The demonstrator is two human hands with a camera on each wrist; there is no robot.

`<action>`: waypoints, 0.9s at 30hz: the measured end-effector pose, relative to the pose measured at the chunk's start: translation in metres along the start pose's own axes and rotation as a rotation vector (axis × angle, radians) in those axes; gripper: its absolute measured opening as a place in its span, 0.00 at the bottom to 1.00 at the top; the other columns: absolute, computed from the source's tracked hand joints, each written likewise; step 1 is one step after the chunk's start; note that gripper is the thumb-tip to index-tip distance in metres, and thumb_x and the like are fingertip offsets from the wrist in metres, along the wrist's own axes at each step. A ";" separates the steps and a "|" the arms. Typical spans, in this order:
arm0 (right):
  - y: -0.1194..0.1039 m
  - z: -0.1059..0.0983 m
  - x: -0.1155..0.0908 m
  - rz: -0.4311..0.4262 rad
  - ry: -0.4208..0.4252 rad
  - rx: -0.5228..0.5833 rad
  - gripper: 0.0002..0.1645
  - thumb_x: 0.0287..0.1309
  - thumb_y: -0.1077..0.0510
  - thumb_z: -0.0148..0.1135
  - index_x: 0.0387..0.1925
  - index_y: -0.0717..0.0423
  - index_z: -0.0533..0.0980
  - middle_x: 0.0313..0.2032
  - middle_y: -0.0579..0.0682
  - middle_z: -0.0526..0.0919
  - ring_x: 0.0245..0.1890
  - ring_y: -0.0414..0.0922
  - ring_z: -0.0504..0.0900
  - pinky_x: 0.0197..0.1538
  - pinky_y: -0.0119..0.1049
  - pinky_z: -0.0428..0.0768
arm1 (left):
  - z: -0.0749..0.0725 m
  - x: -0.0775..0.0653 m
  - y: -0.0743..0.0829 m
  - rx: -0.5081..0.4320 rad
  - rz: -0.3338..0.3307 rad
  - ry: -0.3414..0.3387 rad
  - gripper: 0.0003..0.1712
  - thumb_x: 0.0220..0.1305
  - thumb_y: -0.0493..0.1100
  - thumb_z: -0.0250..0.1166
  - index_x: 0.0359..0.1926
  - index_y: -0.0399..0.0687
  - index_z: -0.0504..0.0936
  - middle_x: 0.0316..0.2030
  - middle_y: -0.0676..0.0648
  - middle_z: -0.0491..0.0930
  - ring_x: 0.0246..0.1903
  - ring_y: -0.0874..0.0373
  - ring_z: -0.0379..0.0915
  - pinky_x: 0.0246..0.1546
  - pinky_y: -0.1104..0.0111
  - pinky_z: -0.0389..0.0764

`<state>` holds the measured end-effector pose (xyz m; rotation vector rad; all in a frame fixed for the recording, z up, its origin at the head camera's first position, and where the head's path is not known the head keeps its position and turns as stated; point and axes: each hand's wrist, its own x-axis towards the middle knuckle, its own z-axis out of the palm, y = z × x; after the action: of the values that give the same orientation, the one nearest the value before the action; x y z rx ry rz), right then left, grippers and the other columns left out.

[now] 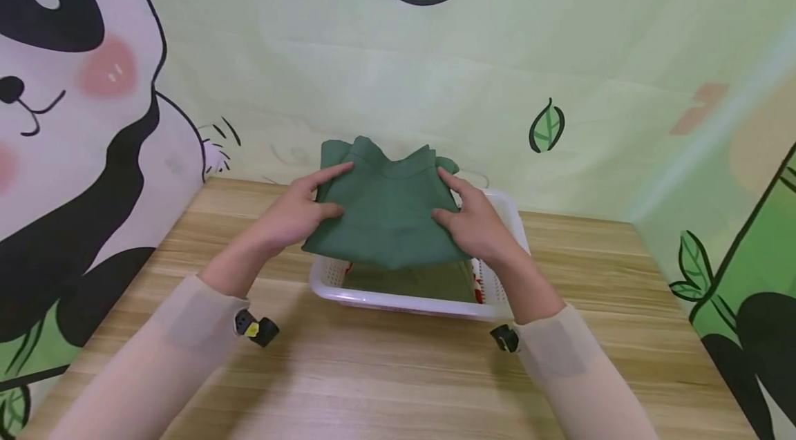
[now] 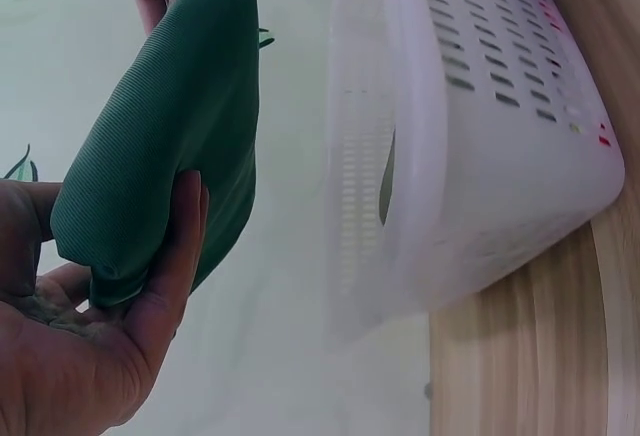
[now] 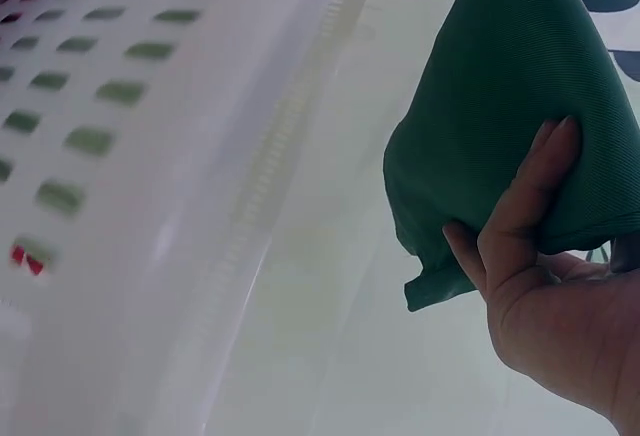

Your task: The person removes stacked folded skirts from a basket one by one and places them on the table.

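A folded dark green garment (image 1: 388,212) is held up over a white plastic basket (image 1: 398,303). On its left side my left hand (image 1: 298,212) grips it, thumb and index finger on the near face. My right hand (image 1: 475,219) holds the opposite side the same way. In the left wrist view the garment (image 2: 165,126) bends in a thick fold between the thumb and fingers of the left hand (image 2: 90,336). Fingers of the right hand (image 3: 555,286) support the cloth from below in the right wrist view. Its top edge dips in the middle; the kind of garment cannot be told.
Inside the basket lies an olive-green cloth (image 1: 410,281), with a red-and-white patterned piece (image 1: 477,281) along its right side. The basket stands on a wooden table (image 1: 398,371). Behind it hangs a pale green backdrop (image 1: 311,67) with leaves and a panda.
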<state>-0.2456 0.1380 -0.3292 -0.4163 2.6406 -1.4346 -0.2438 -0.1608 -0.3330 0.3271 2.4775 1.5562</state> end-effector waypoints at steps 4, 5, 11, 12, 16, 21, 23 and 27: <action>-0.005 0.002 0.000 -0.003 0.002 0.012 0.43 0.72 0.61 0.58 0.82 0.47 0.52 0.82 0.53 0.52 0.82 0.52 0.50 0.79 0.54 0.60 | -0.004 -0.002 0.002 0.005 -0.001 0.003 0.41 0.71 0.36 0.60 0.79 0.70 0.61 0.83 0.44 0.45 0.80 0.42 0.47 0.74 0.41 0.63; -0.006 0.002 0.000 -0.007 0.002 0.017 0.43 0.72 0.61 0.57 0.82 0.48 0.52 0.82 0.53 0.52 0.82 0.52 0.50 0.79 0.54 0.59 | -0.005 -0.002 0.002 0.007 -0.002 0.005 0.41 0.71 0.36 0.60 0.79 0.70 0.62 0.83 0.44 0.45 0.80 0.42 0.47 0.74 0.41 0.63; -0.010 0.010 0.003 -0.012 -0.002 0.053 0.43 0.72 0.61 0.57 0.82 0.48 0.52 0.82 0.53 0.52 0.81 0.50 0.51 0.78 0.54 0.62 | -0.014 -0.007 0.001 0.024 -0.006 0.018 0.40 0.71 0.37 0.61 0.79 0.69 0.62 0.83 0.43 0.44 0.81 0.41 0.44 0.75 0.41 0.61; -0.011 0.012 0.003 -0.010 -0.002 0.056 0.43 0.72 0.61 0.57 0.82 0.48 0.52 0.82 0.53 0.52 0.81 0.50 0.51 0.78 0.53 0.62 | -0.016 -0.009 0.001 0.028 -0.005 0.017 0.41 0.72 0.37 0.61 0.79 0.69 0.61 0.83 0.43 0.44 0.81 0.41 0.44 0.75 0.40 0.61; -0.015 0.022 0.007 -0.002 -0.015 0.090 0.43 0.72 0.61 0.57 0.83 0.47 0.52 0.82 0.52 0.51 0.79 0.51 0.58 0.73 0.53 0.69 | -0.025 -0.013 -0.003 0.052 -0.008 0.021 0.40 0.72 0.37 0.60 0.80 0.69 0.60 0.83 0.43 0.43 0.81 0.41 0.43 0.75 0.40 0.60; -0.022 0.035 0.012 -0.008 -0.027 0.090 0.44 0.72 0.61 0.57 0.83 0.47 0.52 0.82 0.53 0.52 0.79 0.51 0.57 0.74 0.51 0.69 | -0.037 -0.021 -0.010 0.082 -0.027 0.035 0.40 0.73 0.38 0.59 0.80 0.69 0.60 0.83 0.43 0.43 0.81 0.41 0.44 0.74 0.40 0.62; -0.024 0.039 0.013 -0.010 -0.032 0.088 0.44 0.72 0.61 0.57 0.83 0.47 0.52 0.82 0.53 0.53 0.80 0.50 0.55 0.75 0.50 0.67 | -0.040 -0.024 -0.011 0.089 -0.034 0.041 0.40 0.73 0.38 0.60 0.80 0.69 0.60 0.84 0.43 0.42 0.81 0.40 0.43 0.75 0.40 0.61; -0.026 0.046 0.014 -0.017 -0.040 0.095 0.44 0.72 0.60 0.58 0.82 0.49 0.52 0.82 0.52 0.53 0.80 0.50 0.55 0.76 0.51 0.66 | -0.047 -0.028 -0.014 0.093 -0.044 0.048 0.40 0.73 0.38 0.59 0.80 0.69 0.59 0.84 0.42 0.41 0.81 0.39 0.43 0.74 0.38 0.61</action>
<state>-0.2439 0.0828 -0.3323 -0.4541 2.5314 -1.5327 -0.2309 -0.2150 -0.3240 0.2511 2.5809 1.4513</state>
